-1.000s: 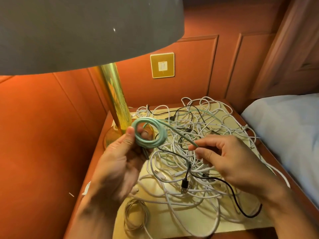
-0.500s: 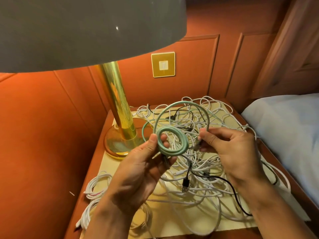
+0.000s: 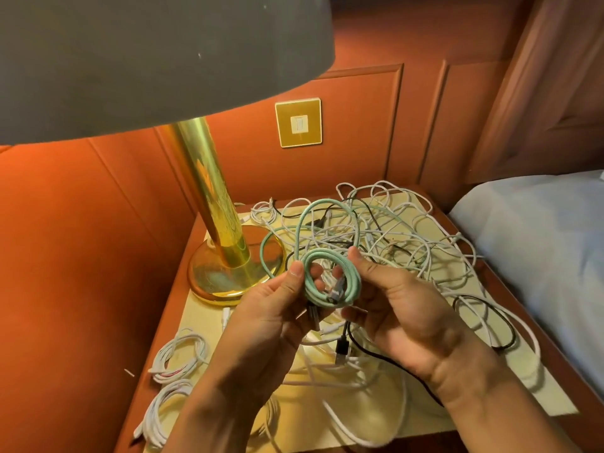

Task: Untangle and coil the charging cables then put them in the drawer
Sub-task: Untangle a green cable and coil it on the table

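A mint-green braided cable (image 3: 330,276) is wound into a small coil held above the nightstand. My left hand (image 3: 277,315) pinches the coil's left side with thumb on top. My right hand (image 3: 392,308) grips its right side, fingers curled behind it. A loose green loop (image 3: 287,237) still rises behind the coil. Under my hands lies a tangle of white cables (image 3: 408,250) with a black cable (image 3: 483,325) running through it. Two coiled white cables (image 3: 178,358) lie at the nightstand's front left. No drawer is in view.
A brass lamp (image 3: 222,243) with a wide grey shade (image 3: 147,60) stands at the nightstand's (image 3: 202,308) back left, close to my left hand. A bed (image 3: 539,240) borders the right side. Orange panelled wall with a brass switch plate (image 3: 298,122) lies behind.
My right hand has moved left and closed onto the green coil. The large green loop has shrunk and the coil has grown thicker. Both hands shifted slightly toward the middle.
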### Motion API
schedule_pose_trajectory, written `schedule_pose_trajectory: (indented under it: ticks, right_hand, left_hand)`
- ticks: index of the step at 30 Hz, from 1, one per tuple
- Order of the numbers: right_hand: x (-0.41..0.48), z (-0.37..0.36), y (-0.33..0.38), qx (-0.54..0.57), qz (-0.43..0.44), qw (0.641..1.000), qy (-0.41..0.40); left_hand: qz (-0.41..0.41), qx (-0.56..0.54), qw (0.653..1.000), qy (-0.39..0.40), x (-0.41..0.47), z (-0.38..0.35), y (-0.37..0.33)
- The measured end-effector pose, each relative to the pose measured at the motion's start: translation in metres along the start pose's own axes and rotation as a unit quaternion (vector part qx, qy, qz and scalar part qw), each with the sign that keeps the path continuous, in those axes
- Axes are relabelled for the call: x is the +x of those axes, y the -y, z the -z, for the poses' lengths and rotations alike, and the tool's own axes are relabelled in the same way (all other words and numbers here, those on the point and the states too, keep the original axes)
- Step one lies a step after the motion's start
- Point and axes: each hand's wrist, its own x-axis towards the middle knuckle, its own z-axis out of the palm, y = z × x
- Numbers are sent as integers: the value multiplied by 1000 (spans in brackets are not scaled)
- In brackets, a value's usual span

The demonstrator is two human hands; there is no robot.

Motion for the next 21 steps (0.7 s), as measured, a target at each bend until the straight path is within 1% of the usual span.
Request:
schedule_pose_trajectory:
  ticks: [3,6,7,10,13,16,17,19,20,21]
  right_hand:
    - [-4,-1,0,-34,23,998,40]
    - [-10,-4,2,-143,79,982,92]
    - [-11,-5,0,-181,95,975,89]
    - [-12,-8,-4,-289,134,947,27]
    - [-12,-11,-6,-347,139,927,-24]
    - [-14,-10,-7,-440,144,885,-48]
    - [-14,-9,-7,-471,157,867,-50]
    - [-15,-6,-5,-519,216,825,-62]
    - [-14,-2,-4,-522,249,812,-78]
    - [-14,2,-1,-513,275,807,-97]
  left_hand:
    - [-27,16,999,-6,1,0,-1]
    - [-57,31,998,-19,1,4,-3]
    - [-69,41,997,-23,0,5,-3]
    - [-117,105,987,-38,-1,9,-1]
    - [-175,154,972,-34,-1,8,2]
    - [-234,212,948,-30,-5,5,2]
    - [-244,218,944,-38,-5,6,2]
    - [-242,195,948,-65,-1,12,0]
    - [-235,174,953,-79,1,16,-1]
    - [-229,157,956,-93,4,20,-2]
